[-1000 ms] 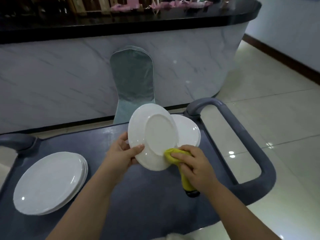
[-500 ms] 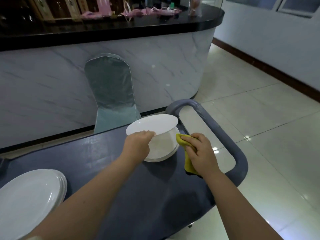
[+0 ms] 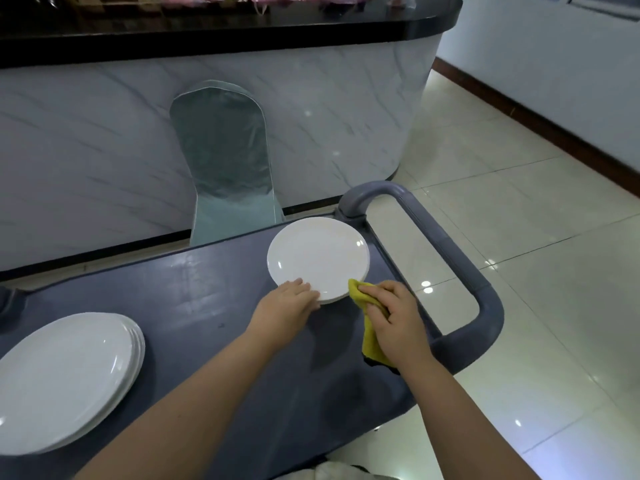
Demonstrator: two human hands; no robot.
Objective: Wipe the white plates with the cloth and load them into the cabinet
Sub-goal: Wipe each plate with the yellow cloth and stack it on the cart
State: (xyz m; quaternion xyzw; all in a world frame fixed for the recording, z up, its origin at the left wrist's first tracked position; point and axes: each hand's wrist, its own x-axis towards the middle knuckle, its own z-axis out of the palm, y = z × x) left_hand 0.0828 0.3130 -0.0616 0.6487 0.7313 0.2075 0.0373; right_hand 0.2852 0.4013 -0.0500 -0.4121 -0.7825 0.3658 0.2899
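Round, glossy white ceramic plates sit stacked just beside the grey cart handle. Left hand rests flat-fingered on their near rim, right hand clutches the yellow cloth. Slick, stiff, breakable, so best gripped at the rim!

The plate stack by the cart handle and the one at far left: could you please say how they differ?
The right stack sits neatly aligned; the left stack is fanned out of line. The left hand rests on the right stack's rim, while nothing touches the left stack. Both are white round plates, face up on the cart top.
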